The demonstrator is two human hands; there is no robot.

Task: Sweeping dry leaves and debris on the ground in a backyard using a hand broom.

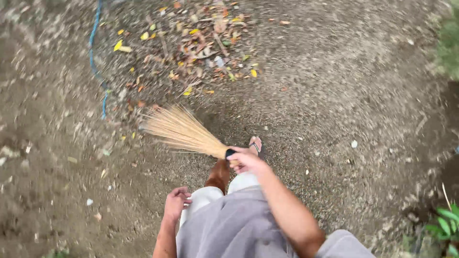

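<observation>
Bare, gritty brown dirt ground [334, 86] fills the frame, blurred with motion. At centre, the person's right hand [246, 160] is clenched around the bound end of a straw-coloured stick broom [179, 130], whose thin bristles fan out toward the left of centre, low over the dirt. The left hand [176, 203], fingers loosely curled and holding nothing, rests against the thigh of pale grey shorts [239, 224] at bottom centre. One foot in a sandal [256, 144] shows just beyond the gripping hand. Above the bristles, at upper centre, lies a scattered heap of yellow, orange and brown fallen leaves [191, 48]. A thin blue cord [94, 52] snakes down the upper left.
</observation>
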